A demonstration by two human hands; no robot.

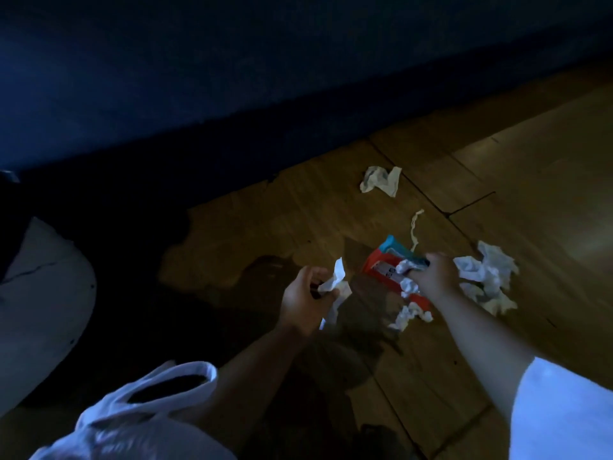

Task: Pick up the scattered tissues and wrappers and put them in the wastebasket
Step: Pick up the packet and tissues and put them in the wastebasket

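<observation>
Head view: a dark blue upholstered surface (166, 78) fills the top of the dim scene, and below it a wooden floor (530, 161) runs to the right. A pale cushion-like shape (43, 293) lies at the left edge. A white plastic bag (132, 416) with open handles sits by the left forearm. No wastebasket proper is in view, so the bag probably serves as one.

The step in hand is gathering. The right hand (434, 277) is down at the floor with its fingers curled round a red-and-teal wrapper (381, 267) and a white tissue wad (406, 268) bunched against it. The left hand (303, 302) hovers just beside it, fingers closed on a crumpled tissue (335, 283) whose tail hangs below the palm.

Next, the right hand likely needs to lift its bundle clear, and both loads need to go into the bag mouth, which looks slack and may need holding open.

- **Wrappers:** one.
- **Tissues held:** two, one in each hand.
- **Loose on the floor:** at least four.
  - A large crumpled tissue heap (487, 270) touches the right hand's far side; it may be more than one piece.
  - A far tissue (381, 179) lies well apart near the blue surface.
  - A small wad (411, 315) sits under the right wrist.
  - A thin twisted strip (415, 227) lies just beyond the wrapper
</observation>
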